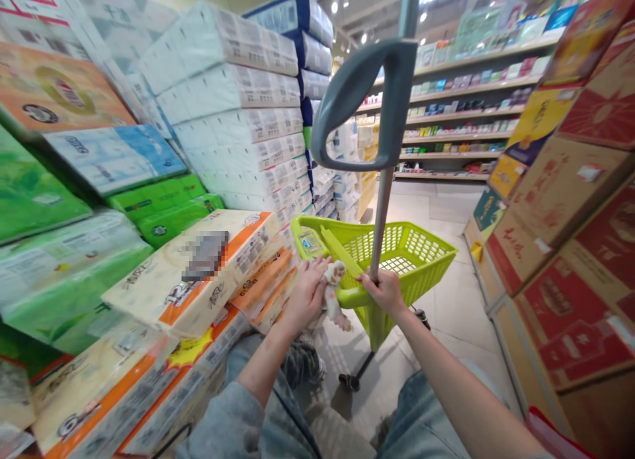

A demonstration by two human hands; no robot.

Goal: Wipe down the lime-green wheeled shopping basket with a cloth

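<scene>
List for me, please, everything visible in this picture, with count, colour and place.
Shopping cart: one, lime green, centre
Pull handle: one, grey, above the cart
Pole: one, silver-grey, below the handle
Spotted soft item: one, mostly white, at the cart's near rim
White packs: many, white, stacked left of centre
Green packs: several, green, left
Cream packs: several, cream and orange, lower left
Pixelated object: one, dark grey, on a cream pack
Cartons: many, red, brown and yellow, right
Shelves: several, pale, background
Floor: one, pale, below the cart
Left hand: one, bare, against the soft item
Right hand: one, bare, at the pole's lower end
</scene>
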